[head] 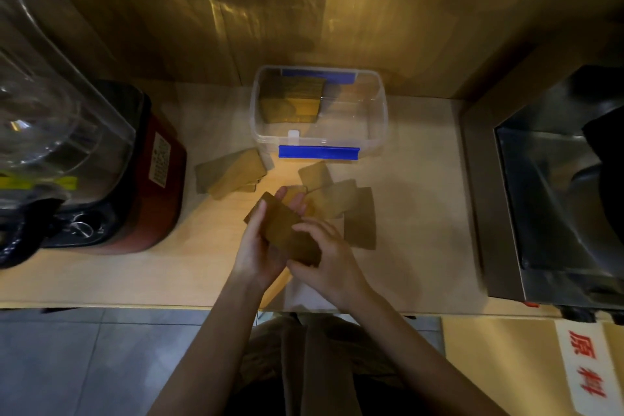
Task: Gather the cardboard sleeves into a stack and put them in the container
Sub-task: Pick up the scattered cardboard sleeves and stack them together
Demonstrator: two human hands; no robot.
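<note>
Down over the near middle of the table (101,280), both hands grip one small stack of cardboard sleeves (283,230) between them. The left hand (260,246) cups the stack from the left, thumb laid along its upper face and fingers curled beneath, their tips showing past the far edge. The right hand (324,257) closes on the near right end, fingers bent over the top. Both forearms reach up from the bottom of the view and converge at the stack, which tilts on a diagonal from far left to near right. More loose sleeves lie on the table: a fanned cluster (231,174) to the left, near the container's front corner, and several overlapping ones (341,199) just right of the hands. The clear plastic container (381,132) with blue clips stands open beyond the hands, against the wooden back wall (304,10); a stack of sleeves (290,100) already sits in its left part. The table is pale wood. A blender with a red and black base (148,186) and a clear jug stands at the left, a stainless steel appliance (557,199) at the right. Grey floor tiles (84,365) show below the table edge, and a cardboard box with red characters (584,371) sits at the lower right.
</note>
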